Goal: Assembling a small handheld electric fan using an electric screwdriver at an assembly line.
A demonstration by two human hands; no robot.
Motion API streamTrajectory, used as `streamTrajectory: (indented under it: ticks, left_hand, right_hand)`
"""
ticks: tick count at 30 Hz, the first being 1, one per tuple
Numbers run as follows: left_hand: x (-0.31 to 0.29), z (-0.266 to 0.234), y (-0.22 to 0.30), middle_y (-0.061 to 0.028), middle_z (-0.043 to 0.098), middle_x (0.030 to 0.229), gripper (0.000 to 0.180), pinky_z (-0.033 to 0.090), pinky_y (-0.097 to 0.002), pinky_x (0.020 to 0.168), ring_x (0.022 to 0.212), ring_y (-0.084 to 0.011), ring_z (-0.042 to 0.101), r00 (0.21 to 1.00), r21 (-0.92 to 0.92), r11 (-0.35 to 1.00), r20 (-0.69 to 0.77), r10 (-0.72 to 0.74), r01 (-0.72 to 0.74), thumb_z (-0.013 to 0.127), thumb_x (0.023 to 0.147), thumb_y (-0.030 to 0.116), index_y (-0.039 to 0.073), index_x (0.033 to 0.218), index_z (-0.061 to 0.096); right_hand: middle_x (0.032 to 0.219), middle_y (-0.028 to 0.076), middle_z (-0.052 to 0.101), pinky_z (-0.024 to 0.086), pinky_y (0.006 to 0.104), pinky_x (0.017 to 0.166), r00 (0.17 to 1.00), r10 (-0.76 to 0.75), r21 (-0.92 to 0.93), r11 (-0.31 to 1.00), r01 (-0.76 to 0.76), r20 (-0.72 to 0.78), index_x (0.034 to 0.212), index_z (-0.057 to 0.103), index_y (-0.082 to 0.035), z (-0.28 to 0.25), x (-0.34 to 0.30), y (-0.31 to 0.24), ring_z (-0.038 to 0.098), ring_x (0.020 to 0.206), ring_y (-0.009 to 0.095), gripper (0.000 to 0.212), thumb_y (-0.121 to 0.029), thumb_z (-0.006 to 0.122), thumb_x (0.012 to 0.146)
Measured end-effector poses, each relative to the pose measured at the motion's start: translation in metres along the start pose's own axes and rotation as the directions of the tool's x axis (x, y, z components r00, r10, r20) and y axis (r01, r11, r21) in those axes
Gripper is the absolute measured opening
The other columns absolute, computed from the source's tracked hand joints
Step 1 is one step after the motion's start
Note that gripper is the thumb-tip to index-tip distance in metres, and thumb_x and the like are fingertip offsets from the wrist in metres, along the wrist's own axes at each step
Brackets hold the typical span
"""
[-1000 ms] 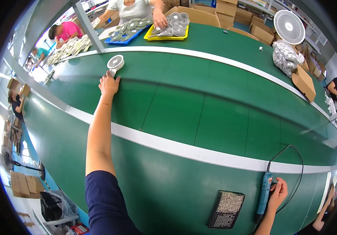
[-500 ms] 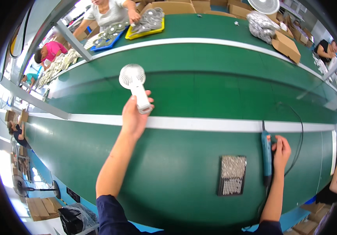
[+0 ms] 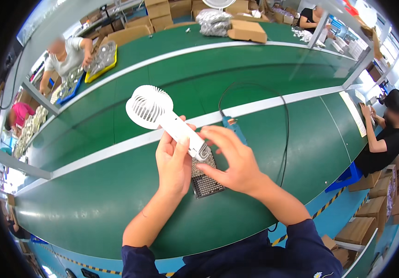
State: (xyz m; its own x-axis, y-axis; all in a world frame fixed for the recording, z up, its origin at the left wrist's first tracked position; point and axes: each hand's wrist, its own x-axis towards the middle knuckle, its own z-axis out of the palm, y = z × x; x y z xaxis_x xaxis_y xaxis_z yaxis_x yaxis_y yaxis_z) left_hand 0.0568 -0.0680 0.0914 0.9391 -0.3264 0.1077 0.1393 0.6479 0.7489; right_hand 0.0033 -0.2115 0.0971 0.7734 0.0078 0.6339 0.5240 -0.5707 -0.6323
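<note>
White fan [image 3: 160,113], probably light; I favour its handle [image 3: 179,130], left hand [image 3: 173,166] grasping; right hand [image 3: 236,162] spread at fan's four o'clock, contact unclear.

across from us we see a yellow tray [image 3: 101,74] of round grey parts [image 3: 103,55], a blue tray [image 3: 71,95] beside it, and a silvery bag [image 3: 213,23] beside a brown carton [image 3: 247,32]. to our right is a person in black [image 3: 389,140].

Left grip [image 3: 174,164]: holds white fan [image 3: 169,123] — tilted
Right grip [image 3: 236,160]: near fan's lower end
Tray [image 3: 211,192]: on counter [image 3: 92,217] — partly hidden
</note>
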Motion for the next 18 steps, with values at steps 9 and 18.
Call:
streamTrajectory:
  ticks: [9,18]
  left_hand:
    - [0.008,0.016,0.007,-0.0091,0.051,0.108,0.045,0.046,-0.0332,0.090,0.101,-0.0184,0.052,0.949,-0.014,0.969,0.202,0.243,-0.246,0.075,0.075,0.007,0.006,0.112,0.049]
    - [0.022,-0.014,0.018,-0.0107,0.061,0.104,0.045,0.039,-0.0430,0.099,0.111,-0.0277,0.050,0.818,0.107,0.887,0.448,0.360,-0.449,0.079,0.069,0.010,0.007,0.106,0.055]
  right_hand:
    - [0.107,0.013,0.065,0.053,0.0329,0.072,0.950,-0.241,-0.012,0.970,0.244,-0.197,0.112,0.063,-0.002,-0.003,0.023,-0.008,0.065,0.087,0.027,0.046,-0.004,0.074,0.067]
    - [0.105,0.016,0.065,0.053,0.0327,0.077,0.982,-0.191,0.285,0.941,0.182,0.001,0.110,0.061,0.003,-0.012,0.035,-0.010,0.065,0.091,0.026,0.043,-0.005,0.077,0.072]
